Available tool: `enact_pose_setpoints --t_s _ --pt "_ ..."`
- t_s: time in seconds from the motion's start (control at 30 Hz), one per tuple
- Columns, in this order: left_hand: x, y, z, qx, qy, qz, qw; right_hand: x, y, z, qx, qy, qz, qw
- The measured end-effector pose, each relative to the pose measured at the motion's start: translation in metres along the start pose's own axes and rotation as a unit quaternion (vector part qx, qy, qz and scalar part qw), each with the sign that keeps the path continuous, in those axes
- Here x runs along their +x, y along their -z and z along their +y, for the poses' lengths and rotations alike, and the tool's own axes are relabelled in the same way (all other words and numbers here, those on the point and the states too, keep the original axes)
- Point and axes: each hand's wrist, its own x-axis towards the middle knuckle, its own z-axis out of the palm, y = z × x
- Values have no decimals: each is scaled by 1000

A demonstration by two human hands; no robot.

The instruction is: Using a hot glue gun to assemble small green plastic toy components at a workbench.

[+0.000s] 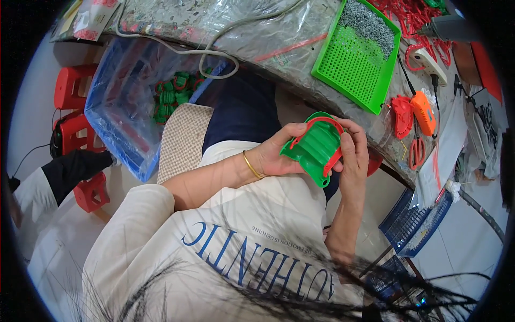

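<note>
Both my hands hold a green moulded plastic part with ridges [318, 144] in front of my body. A red curved plastic frame [333, 126] lies around its upper edge and runs down its right side. My left hand [271, 153] grips the part from the left, thumb on its upper edge and the other fingers underneath, mostly hidden. On the right side, my right hand [355, 149] has its fingers closed on the red frame and the green edge. At the lower end a small green loop [323, 182] sticks out.
A lined blue crate [99, 115] on the left holds several green-and-red parts [173, 95]. On the workbench [284, 40] are a green tray [351, 72] with small metal pieces, a cable [177, 52], an orange tool [424, 114], scissors [417, 153] and red parts [402, 115]. Red stools [75, 86] and a person's leg [80, 163] are at left.
</note>
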Motion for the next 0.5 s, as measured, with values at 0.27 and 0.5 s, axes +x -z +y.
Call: enact_pose_setpoints --t_s 0.27,0.5 --pt "3 -4 0 9 -2 -4 1000 3 5 -12 86 -94 -18 992" --pt "2 -44 28 39 -77 -22 996 28 32 -66 -231 82 25 969"
